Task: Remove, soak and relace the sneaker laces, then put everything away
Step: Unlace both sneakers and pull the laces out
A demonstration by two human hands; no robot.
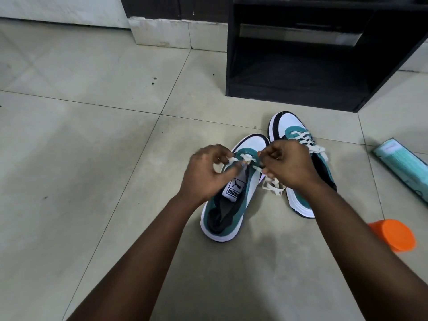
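Left hand: fingers curled, pinching one end of the white lace just above the near sneaker's tongue.
Right hand: fingers curled, gripping the other lace end; loose loops hang just below its knuckles.
Near sneaker: on the tiled floor, under both sets of fingers, only its top eyelets threaded.
Far sneaker: just beyond the right fingers, fully laced.
Beside the right arm: an orange cup, a teal roll.
Beyond the fingers: a black cabinet.
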